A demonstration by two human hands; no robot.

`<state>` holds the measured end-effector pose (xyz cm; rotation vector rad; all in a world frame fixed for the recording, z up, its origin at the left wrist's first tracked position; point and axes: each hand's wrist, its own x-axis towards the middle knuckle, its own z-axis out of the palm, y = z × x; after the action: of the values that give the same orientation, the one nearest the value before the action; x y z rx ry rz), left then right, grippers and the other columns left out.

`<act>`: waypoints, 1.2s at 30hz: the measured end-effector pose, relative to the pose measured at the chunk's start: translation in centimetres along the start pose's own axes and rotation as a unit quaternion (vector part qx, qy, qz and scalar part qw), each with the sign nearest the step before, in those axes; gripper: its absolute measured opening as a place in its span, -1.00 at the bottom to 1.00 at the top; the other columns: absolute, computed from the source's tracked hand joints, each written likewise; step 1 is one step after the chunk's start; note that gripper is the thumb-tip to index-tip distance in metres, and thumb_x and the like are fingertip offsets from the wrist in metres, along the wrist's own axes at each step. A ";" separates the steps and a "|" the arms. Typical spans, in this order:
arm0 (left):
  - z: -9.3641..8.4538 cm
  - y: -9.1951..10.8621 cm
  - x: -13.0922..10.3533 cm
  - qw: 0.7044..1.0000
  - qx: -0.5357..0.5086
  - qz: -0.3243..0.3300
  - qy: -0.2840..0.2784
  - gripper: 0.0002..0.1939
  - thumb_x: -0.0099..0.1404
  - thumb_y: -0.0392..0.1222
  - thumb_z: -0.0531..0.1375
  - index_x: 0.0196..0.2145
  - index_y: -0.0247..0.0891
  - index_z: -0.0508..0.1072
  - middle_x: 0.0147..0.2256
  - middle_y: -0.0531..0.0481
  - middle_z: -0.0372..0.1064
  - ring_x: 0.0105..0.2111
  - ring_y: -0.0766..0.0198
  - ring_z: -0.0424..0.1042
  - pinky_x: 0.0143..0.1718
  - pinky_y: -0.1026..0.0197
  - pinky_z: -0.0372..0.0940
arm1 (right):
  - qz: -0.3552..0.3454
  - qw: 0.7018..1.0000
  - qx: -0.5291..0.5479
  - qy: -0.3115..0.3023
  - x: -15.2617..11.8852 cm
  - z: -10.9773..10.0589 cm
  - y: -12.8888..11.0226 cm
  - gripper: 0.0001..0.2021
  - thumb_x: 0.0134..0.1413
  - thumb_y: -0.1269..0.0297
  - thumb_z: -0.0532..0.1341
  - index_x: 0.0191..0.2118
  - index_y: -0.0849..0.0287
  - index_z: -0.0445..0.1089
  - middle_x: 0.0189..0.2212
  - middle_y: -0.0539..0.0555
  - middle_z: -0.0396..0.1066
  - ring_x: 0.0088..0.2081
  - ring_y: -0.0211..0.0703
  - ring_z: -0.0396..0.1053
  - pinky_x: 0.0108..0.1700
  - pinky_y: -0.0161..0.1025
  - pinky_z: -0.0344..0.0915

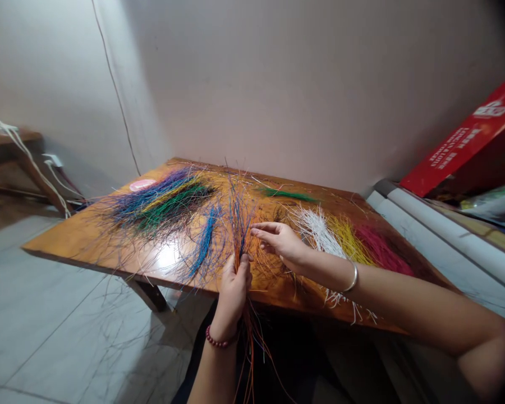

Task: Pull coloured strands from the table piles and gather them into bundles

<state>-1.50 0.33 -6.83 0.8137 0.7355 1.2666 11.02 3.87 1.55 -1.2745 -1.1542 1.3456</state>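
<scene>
My left hand point(235, 280) is closed round a bundle of thin blue and orange wires point(238, 224) at the table's front edge. The bundle stands upright, its lower ends hanging below the fist. Just right of it is my right hand point(275, 238), fingers extended towards the strands; whether its fingertips pinch a strand is too small to tell. A small blue bunch point(206, 241) lies left of the held bundle. Farther left are purple, yellow and green strands point(168, 202). White strands point(320, 230), yellow strands point(349, 241) and magenta strands point(381, 249) lie to the right.
The wooden table point(88, 235) reaches back to the wall. A thin green bunch point(290, 194) and a pink round item point(142, 184) lie towards its back. A red box point(463, 140) rests beyond the right side. White cables point(33, 160) hang at the far left.
</scene>
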 end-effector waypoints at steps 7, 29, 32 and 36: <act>-0.1 0.0 0.1 1.000 -0.008 0.000 0.000 -0.63 0.19 0.10 0.21 -0.29 -0.25 0.26 -0.61 0.24 -0.11 -0.70 0.54 -0.12 -0.70 0.44 -0.18 | -0.019 0.999 -0.015 0.030 -0.1 0.3 0.3 -0.72 -0.20 0.13 0.40 -0.34 0.17 0.49 -0.35 0.06 0.47 -0.56 -0.40 0.26 -0.51 -0.38 0.17; -0.1 -0.1 0.1 1.000 -0.018 0.001 0.007 -0.64 0.22 0.10 0.18 -0.32 -0.26 0.23 -0.60 0.24 -0.15 -0.69 0.55 -0.16 -0.68 0.43 -0.20 | -0.003 0.986 0.103 0.129 -1.9 0.8 0.4 -0.78 -0.14 0.21 0.35 -0.32 0.19 0.47 -0.23 0.07 0.49 -0.54 -0.44 0.35 -0.54 -0.47 0.17; -0.2 -0.3 0.1 1.000 -0.010 0.005 0.009 -0.64 0.23 0.10 0.17 -0.31 -0.26 0.23 -0.60 0.24 -0.13 -0.69 0.55 -0.15 -0.69 0.43 -0.20 | 0.008 0.984 0.118 0.134 -1.8 0.7 0.5 -0.79 -0.12 0.22 0.34 -0.33 0.20 0.46 -0.23 0.08 0.49 -0.53 -0.43 0.37 -0.55 -0.48 0.16; -0.2 -0.5 0.2 1.000 0.002 0.004 0.008 -0.64 0.24 0.11 0.15 -0.29 -0.27 0.24 -0.62 0.25 -0.14 -0.70 0.54 -0.14 -0.69 0.43 -0.20 | 0.004 0.980 0.145 0.135 -1.6 0.5 0.3 -0.82 -0.10 0.25 0.32 -0.32 0.19 0.44 -0.26 0.06 0.49 -0.51 -0.41 0.38 -0.53 -0.46 0.20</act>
<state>-1.38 0.55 -7.43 0.8120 0.7489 1.2811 10.57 2.24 1.44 -1.2048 -0.7367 1.2486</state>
